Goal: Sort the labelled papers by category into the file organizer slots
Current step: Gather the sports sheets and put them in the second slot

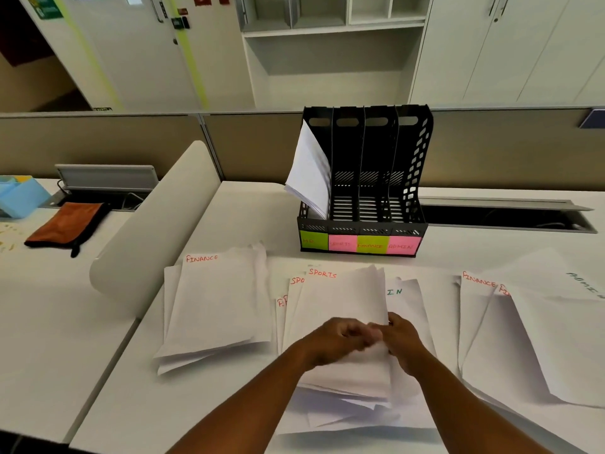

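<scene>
White sheets headed SPORTS (pixel 340 309) form the middle stack on the desk (pixel 229 217), near the viewer. Left hand (pixel 339 335) and right hand (pixel 404 342) meet at the stack's near portion, fingers curled around the lifted top sheets; motion blur hides the exact finger placement. FINANCE stack (pixel 216 306) lies to the left; further sheets (pixel 510 332) fan out to the right. Black file organizer (pixel 363 178) stands at the far side, its slots tagged HR, SPORTS, FINANCE, ADMIN. Papers (pixel 309 172) lean in the leftmost slot.
</scene>
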The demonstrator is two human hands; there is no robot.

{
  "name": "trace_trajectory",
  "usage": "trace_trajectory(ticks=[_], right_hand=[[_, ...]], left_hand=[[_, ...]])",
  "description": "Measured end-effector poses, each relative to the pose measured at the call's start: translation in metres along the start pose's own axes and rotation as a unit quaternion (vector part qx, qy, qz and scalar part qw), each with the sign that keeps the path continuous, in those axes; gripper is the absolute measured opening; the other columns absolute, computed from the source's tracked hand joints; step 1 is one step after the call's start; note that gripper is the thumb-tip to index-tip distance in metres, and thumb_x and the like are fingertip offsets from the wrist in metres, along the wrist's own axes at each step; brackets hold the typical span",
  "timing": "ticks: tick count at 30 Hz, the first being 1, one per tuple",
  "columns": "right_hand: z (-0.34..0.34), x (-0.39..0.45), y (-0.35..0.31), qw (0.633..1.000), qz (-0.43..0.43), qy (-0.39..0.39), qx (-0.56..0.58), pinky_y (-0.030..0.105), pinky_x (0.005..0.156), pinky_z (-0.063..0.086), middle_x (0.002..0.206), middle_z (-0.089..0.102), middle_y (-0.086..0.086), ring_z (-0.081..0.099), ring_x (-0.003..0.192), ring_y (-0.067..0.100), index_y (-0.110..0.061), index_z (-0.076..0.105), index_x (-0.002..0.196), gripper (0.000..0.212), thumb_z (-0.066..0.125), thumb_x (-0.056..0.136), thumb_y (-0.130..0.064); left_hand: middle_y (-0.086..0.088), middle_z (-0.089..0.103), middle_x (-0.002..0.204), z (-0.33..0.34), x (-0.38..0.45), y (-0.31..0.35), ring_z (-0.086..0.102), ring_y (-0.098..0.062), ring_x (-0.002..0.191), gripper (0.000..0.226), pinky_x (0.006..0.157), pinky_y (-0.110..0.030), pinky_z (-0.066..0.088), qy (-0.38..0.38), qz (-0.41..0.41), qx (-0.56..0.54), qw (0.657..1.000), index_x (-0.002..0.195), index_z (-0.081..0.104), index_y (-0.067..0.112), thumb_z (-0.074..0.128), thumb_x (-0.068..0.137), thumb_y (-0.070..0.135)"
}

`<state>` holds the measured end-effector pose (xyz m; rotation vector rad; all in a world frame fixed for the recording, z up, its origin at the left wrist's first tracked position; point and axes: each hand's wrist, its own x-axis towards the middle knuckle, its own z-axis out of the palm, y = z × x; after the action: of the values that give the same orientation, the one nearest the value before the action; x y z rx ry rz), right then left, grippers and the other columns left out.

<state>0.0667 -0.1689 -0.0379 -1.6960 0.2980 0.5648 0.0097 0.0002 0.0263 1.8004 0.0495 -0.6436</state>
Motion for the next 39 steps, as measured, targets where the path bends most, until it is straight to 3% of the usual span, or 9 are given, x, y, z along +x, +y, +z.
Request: trace_trajectory(ticks=[5,9,12,16,20,27,30,35,39], right_hand=[[-0.01,0.0,0.008,0.999,-0.012,0.03,0.043,0.029,0.06,0.051,0.093,0.07,0.005,0.065,0.08,0.026,-0.016,0.066,0.107,0.024,0.066,0.083,-0.012],[-0.017,0.003,0.01,0.996,-0.011,0.017,0.084,0.043,0.077,0.057,0.104,0.068,0.011,0.064,0.095,0.034,-0.017,0.062,0.113,0.028,0.065,0.085,-0.015],[-0.019,0.004,0.009,0.994,-0.005,0.013,0.104,0.048,0.086,0.055,0.109,0.067,0.012,0.063,0.101,0.035,-0.015,0.059,0.117,0.032,0.065,0.086,-0.016],[-0.019,0.003,0.006,0.991,0.008,0.014,0.132,0.036,0.07,0.054,0.105,0.069,0.011,0.064,0.093,0.032,-0.017,0.062,0.114,0.031,0.063,0.084,-0.01],[-0.023,0.0,0.005,0.99,0.012,0.016,0.138,0.033,0.065,0.053,0.105,0.07,0.005,0.065,0.095,0.03,-0.021,0.062,0.111,0.033,0.071,0.08,-0.014],[-0.027,-0.001,0.005,0.995,-0.007,0.05,0.087,0.04,0.074,0.055,0.103,0.068,0.006,0.065,0.092,0.03,-0.017,0.06,0.105,0.03,0.075,0.08,-0.023],[-0.029,-0.001,0.006,0.995,-0.019,0.073,0.061,0.038,0.071,0.051,0.104,0.064,0.01,0.062,0.092,0.031,-0.013,0.057,0.109,0.03,0.068,0.086,-0.029],[-0.032,-0.001,0.007,0.995,-0.018,0.069,0.075,0.041,0.08,0.05,0.107,0.061,0.008,0.058,0.096,0.031,-0.017,0.054,0.111,0.026,0.059,0.092,-0.032],[-0.034,0.0,0.006,0.994,-0.002,0.071,0.086,0.046,0.091,0.048,0.112,0.059,0.01,0.056,0.103,0.033,-0.018,0.056,0.111,0.022,0.056,0.094,-0.031]], left_hand=[[0.004,0.067,0.106,-0.03,0.009,-0.02,0.062,-0.016,0.099,0.021,0.072,-0.014,0.047,0.371,0.008,-0.095,0.924,0.108,0.064,0.023,0.063,0.09,0.035],[-0.009,0.053,0.13,-0.053,0.006,-0.033,0.052,-0.027,0.116,0.046,0.092,-0.037,0.05,0.5,-0.074,-0.066,0.86,0.13,0.05,0.017,0.063,0.09,0.035],[-0.007,0.056,0.128,-0.06,0.007,-0.037,0.054,-0.027,0.118,0.043,0.094,-0.036,0.047,0.429,-0.085,-0.096,0.894,0.133,0.05,0.012,0.054,0.095,0.032],[-0.007,0.07,0.09,-0.059,0.003,-0.04,0.064,-0.018,0.076,0.023,0.065,-0.024,0.053,0.365,-0.077,-0.116,0.92,0.091,0.066,0.013,0.054,0.094,0.031],[0.001,0.075,0.093,-0.058,0.004,-0.047,0.072,-0.023,0.085,0.032,0.08,-0.038,0.06,0.344,-0.072,-0.16,0.922,0.099,0.071,0.021,0.075,0.077,0.043],[0.003,0.076,0.091,-0.057,0.005,-0.047,0.073,-0.022,0.083,0.042,0.082,-0.038,0.059,0.363,-0.071,-0.209,0.905,0.094,0.074,0.02,0.086,0.063,0.045],[0.005,0.074,0.088,-0.055,0.003,-0.04,0.07,-0.018,0.082,0.04,0.071,-0.025,0.057,0.389,-0.053,-0.196,0.899,0.089,0.069,0.023,0.081,0.066,0.052],[-0.001,0.058,0.122,-0.053,0.008,-0.037,0.053,-0.017,0.1,0.044,0.087,-0.029,0.046,0.415,-0.059,-0.169,0.892,0.129,0.051,0.017,0.059,0.092,0.038],[-0.009,0.052,0.134,-0.051,0.006,-0.04,0.054,-0.023,0.112,0.046,0.093,-0.033,0.047,0.428,-0.02,-0.187,0.884,0.131,0.042,0.02,0.064,0.091,0.017]])
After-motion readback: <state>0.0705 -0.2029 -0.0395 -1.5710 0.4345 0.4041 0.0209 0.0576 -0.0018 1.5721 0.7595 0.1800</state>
